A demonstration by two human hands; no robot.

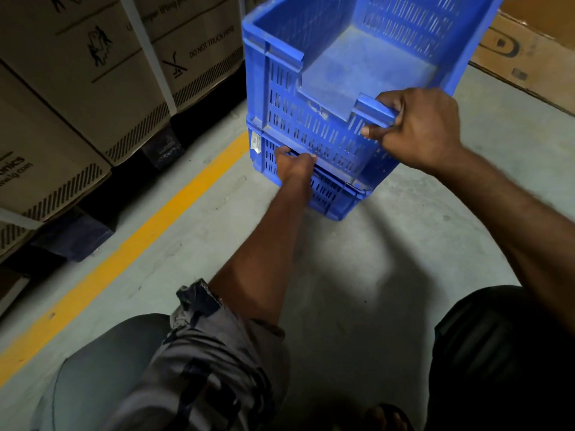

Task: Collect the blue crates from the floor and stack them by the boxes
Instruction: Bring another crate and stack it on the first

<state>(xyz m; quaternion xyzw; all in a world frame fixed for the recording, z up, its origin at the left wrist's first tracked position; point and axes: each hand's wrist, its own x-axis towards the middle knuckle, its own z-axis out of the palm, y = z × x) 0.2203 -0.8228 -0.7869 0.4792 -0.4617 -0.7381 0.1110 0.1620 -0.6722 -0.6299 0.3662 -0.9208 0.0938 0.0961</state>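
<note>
Two blue slotted plastic crates are stacked on the grey floor. The upper blue crate is empty and sits slightly tilted on the lower blue crate, of which only the near wall and rim show. My right hand is closed around the near rim of the upper crate at its cut-out corner. My left hand grips the near edge where the two crates meet; I cannot tell which crate's rim it holds.
Brown cardboard boxes on dark pallets line the left side, behind a yellow floor line. A flattened cardboard box lies at the upper right. My knees and a sandal fill the bottom of the view.
</note>
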